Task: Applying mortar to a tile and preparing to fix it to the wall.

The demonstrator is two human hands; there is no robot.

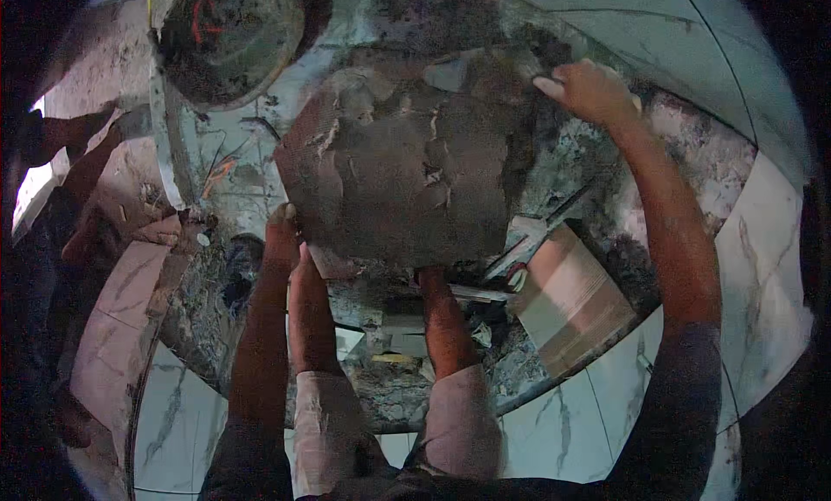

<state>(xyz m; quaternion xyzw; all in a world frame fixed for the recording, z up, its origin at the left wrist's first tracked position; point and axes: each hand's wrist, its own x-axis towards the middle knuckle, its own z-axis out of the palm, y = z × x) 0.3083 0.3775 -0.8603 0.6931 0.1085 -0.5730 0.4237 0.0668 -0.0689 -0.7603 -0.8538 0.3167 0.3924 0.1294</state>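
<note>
A large tile [299, 150] is tilted up in front of my legs, its back spread with thick grey-brown mortar [415, 181]. The mortar has ridges and lumps, heaviest along the far edge. My left hand [281, 232] is closed on the tile's lower left edge, fingers partly hidden. At the far right corner my right hand [593, 92] is closed round the handle of what looks like a trowel [528, 66]. Its blade is smeared by motion and merges with the mortar.
A round mortar-stained tub [229, 46] stands at the far left. Cut tile pieces [576, 297] and metal strips [541, 232] lie at the right on rubble. An orange item [220, 176] lies left of the tile. At the left edge another person's arm [91, 168] shows.
</note>
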